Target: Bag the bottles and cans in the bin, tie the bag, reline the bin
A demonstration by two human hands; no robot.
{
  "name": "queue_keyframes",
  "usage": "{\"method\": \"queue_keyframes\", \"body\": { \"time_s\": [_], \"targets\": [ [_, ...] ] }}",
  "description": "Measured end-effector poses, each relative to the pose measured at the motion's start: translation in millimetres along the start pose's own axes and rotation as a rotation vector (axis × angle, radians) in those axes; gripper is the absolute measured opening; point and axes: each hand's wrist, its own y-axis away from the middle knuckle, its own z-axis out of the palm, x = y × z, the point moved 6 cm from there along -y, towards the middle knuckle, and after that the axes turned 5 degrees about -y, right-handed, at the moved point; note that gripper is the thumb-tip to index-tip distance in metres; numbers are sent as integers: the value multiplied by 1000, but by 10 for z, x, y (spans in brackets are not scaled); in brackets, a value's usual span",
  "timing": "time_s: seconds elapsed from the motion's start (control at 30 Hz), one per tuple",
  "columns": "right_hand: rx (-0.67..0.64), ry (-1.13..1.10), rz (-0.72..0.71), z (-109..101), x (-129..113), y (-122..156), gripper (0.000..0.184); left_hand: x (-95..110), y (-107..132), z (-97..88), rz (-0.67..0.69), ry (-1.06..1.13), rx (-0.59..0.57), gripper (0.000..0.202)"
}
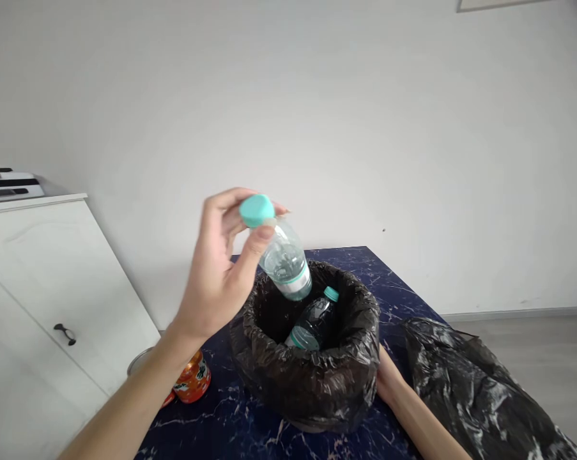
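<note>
My left hand [225, 255] grips a clear plastic bottle [284, 255] with a turquoise cap near its neck. The bottle is tilted, its base hanging over the mouth of a trash bin [312, 383] lined with a black plastic bag. Inside the bin leans a second clear bottle [314, 322], also with a turquoise cap. My right hand [384, 374] is against the bin's right side, its fingers hidden behind the bag, so how they are set cannot be seen.
The bin stands on a dark blue marble-patterned table [398, 287]. An orange can [193, 380] lies left of it, partly behind my left forearm. A crumpled black plastic bag [465, 383] covers the right side. A white cabinet [53, 287] stands at left.
</note>
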Motion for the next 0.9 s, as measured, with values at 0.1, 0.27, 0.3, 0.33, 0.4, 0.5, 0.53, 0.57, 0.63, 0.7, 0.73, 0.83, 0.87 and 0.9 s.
{"method": "queue_keyframes", "body": {
  "time_s": [0.1,0.27,0.3,0.33,0.4,0.5,0.53,0.57,0.63,0.7,0.73,0.83,0.87,0.9],
  "targets": [
    [0,-1,30,-20,37,-37,36,-116,26,196,-132,7,-173,29],
    [-13,-13,35,-47,65,-69,37,-233,113,404,-256,-62,-332,33],
    [-17,-14,36,-48,66,-70,37,-249,125,445,-263,-77,-363,32],
    [-20,-13,38,-48,68,-71,37,-265,138,485,-269,-92,-395,32],
    [-27,-12,42,-44,70,-73,38,-299,168,559,-281,-130,-454,32],
    [-37,-11,48,-41,77,-81,41,-367,227,640,-317,-216,-541,34],
    [-41,-9,50,-41,81,-84,42,-388,245,656,-328,-243,-564,35],
    [-43,-7,52,-41,83,-86,41,-408,259,666,-339,-265,-583,36],
    [-46,-1,54,-38,85,-86,38,-439,276,680,-355,-292,-614,38],
    [-47,7,52,-27,76,-79,32,-456,279,691,-363,-301,-638,39],
    [-46,11,48,-18,65,-72,29,-460,279,698,-366,-303,-651,39],
    [-39,21,15,27,5,-35,32,-464,273,717,-369,-314,-677,41],
    [-35,25,-4,45,-25,-18,33,-468,274,722,-370,-321,-684,42],
    [-30,29,-26,66,-59,-1,34,-474,278,728,-371,-331,-693,43]
  ]
}}
